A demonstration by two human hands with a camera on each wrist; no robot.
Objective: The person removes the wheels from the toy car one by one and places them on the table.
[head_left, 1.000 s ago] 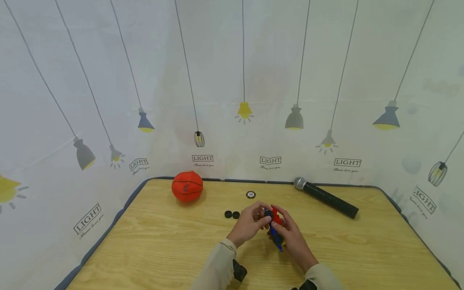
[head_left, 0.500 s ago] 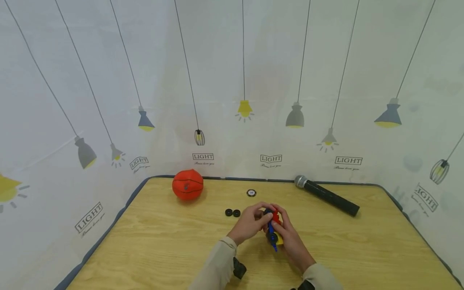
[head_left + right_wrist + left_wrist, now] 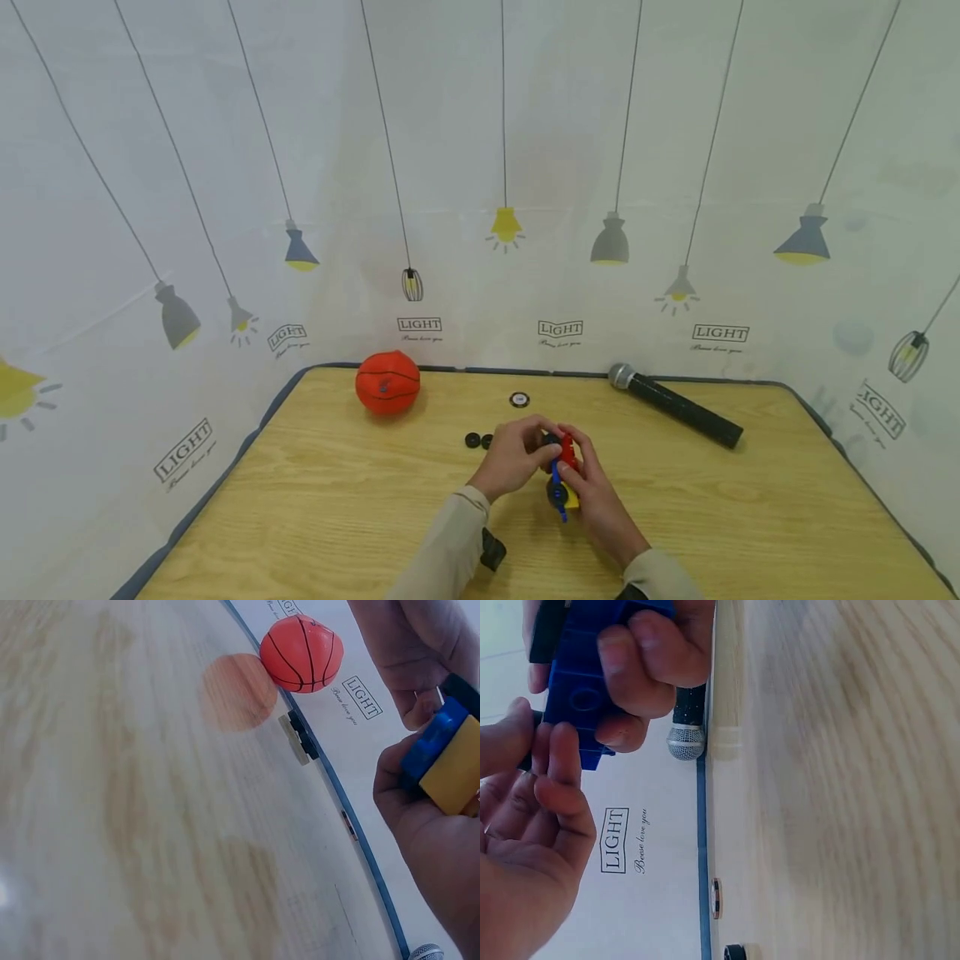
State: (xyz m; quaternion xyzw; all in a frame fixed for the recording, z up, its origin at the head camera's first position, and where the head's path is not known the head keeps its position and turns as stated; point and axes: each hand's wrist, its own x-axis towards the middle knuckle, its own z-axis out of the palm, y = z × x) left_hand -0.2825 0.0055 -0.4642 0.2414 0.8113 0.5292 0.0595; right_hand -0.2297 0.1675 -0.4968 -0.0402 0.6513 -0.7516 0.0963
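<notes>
Toy [image 3: 557, 492], lengthwise forward, blue tip [image 3: 564, 517] nearward, pinched by left hand [image 3: 512, 458] and right hand [image 3: 602, 504]

- Block toy [image 3: 581, 697]: blue, red and yellow parts look like hard, smooth plastic, with a slight sheen on the blue.
- Black discs [image 3: 472, 440]: plastic or rubber, unclear which.
- Tabletop [image 3: 330, 492]: pale wood grain, smooth and glossy enough to mirror the ball.
- Ball [image 3: 302, 654]: smooth, orange-red, plastic-looking skin.
- Microphone [image 3: 677, 407]: silvery metal-looking mesh head, rough beside its dark, speckled body.
- Chip [image 3: 520, 400]: seems to be smooth plastic.
- Backdrop [image 3: 450, 125]: printed white sheeting, faintly creased.
- Sleeves [image 3: 450, 542]: matt beige cloth.
</notes>
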